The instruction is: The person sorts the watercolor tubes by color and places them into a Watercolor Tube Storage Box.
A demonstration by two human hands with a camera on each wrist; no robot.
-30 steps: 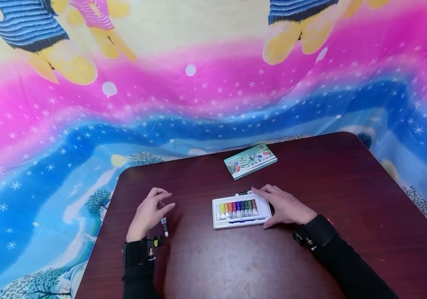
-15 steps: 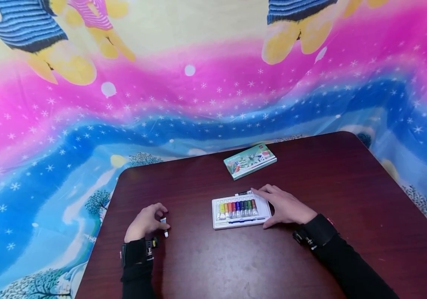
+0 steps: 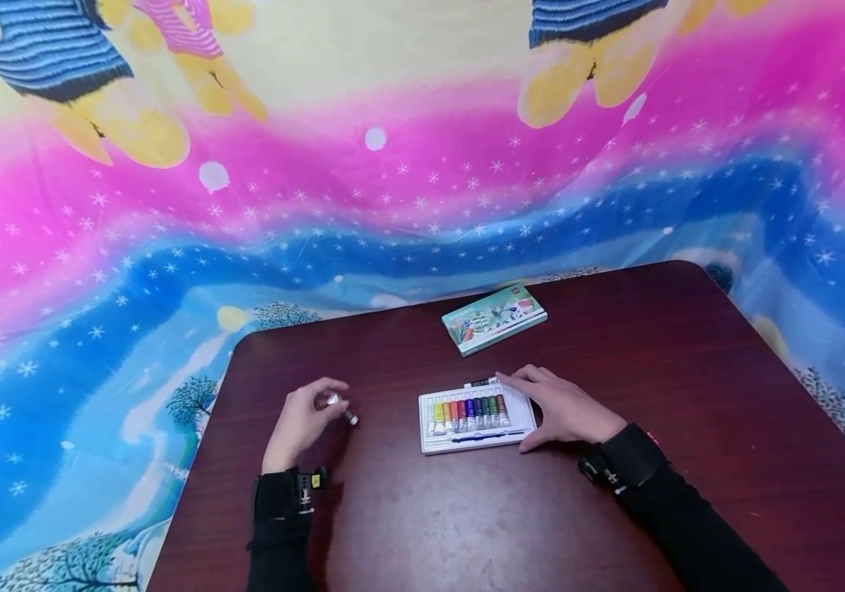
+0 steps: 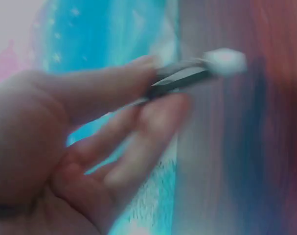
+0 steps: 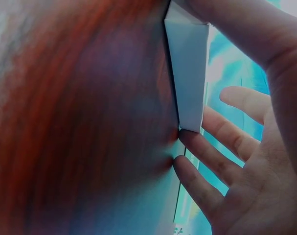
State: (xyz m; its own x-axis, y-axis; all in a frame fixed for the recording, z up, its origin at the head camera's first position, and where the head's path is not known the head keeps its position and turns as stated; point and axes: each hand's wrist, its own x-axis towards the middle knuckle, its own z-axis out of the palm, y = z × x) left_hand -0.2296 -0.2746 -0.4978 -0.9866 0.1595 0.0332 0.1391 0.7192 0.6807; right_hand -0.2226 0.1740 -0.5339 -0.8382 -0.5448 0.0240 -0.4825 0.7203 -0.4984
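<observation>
Left hand at left, thumb and fingers pinching small dark tube, white cap out to right and near. Well right: white tray on table, colored tubes in a row, brush along near side. Another tube just beyond far edge; green box farther. Right hand spread at tray's right end, touching, fingers fairly straight.

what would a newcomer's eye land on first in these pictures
Probably the vivid pink-and-blue backdrop behind the table, filling the upper part of the head view. Then the row of colourful tubes in the white tray on the table, with the right grip at the tray's right end. Next, the white-capped tube pinched in the left grip.
</observation>
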